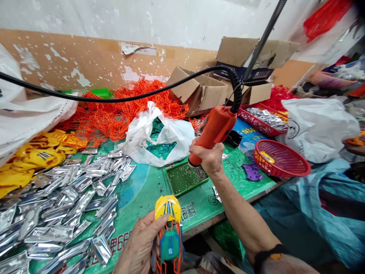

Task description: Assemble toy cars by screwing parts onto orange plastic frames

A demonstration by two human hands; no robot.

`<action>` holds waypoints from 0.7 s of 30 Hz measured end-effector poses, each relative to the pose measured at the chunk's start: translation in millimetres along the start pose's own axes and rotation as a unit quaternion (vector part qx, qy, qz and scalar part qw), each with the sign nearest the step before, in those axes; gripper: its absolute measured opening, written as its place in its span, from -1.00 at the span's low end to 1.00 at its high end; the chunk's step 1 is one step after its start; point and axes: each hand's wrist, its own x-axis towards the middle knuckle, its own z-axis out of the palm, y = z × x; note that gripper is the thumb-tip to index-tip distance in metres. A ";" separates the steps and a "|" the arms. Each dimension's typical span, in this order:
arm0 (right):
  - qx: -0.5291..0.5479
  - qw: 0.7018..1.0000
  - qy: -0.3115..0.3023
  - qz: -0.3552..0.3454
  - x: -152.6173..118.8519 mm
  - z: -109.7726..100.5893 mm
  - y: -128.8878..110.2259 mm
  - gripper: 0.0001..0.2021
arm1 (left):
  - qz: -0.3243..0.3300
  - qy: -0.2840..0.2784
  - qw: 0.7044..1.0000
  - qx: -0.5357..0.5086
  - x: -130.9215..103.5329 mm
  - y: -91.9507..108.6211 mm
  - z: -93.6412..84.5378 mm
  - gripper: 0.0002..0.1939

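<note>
A green table [139,196] spans the scene, strewn at left with silver pieces [71,207]. An orange power screwdriver [215,127] slants over a green perforated tray [177,177], perhaps touching it; the right hand's [211,156] fingers wrap its body. Before the table edge, the left hand [144,241] pinches a toy vehicle [170,244], thumb against its yellow part [169,206].
</note>
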 end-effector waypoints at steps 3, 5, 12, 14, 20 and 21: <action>0.000 1.000 -0.002 -0.004 0.1 0.0 -1.1 -0.90 | 0.000 -0.003 1.000 0.000 0.1 0.0 -0.2 -0.66; 0.003 1.000 -0.004 -0.005 -0.1 -0.1 -1.0 -0.91 | 0.001 -0.003 1.000 -0.001 0.2 -0.1 -0.5 -0.65; 0.006 1.000 -0.009 -0.009 -0.7 -0.3 2.5 -0.91 | 0.007 0.001 1.000 0.006 0.7 1.0 1.0 -0.63; -0.002 1.000 -0.012 -0.010 -0.9 -0.4 3.2 -0.91 | 0.008 0.005 1.000 0.006 0.6 1.2 1.8 -0.63; 0.016 1.000 -0.009 -0.010 -0.1 -1.3 4.7 -0.90 | 0.005 0.000 1.000 -0.001 0.1 0.7 2.4 -0.65; 0.020 1.000 -0.008 -0.010 0.6 -1.8 4.4 -0.90 | 0.006 -0.002 1.000 -0.006 0.2 0.8 2.5 -0.65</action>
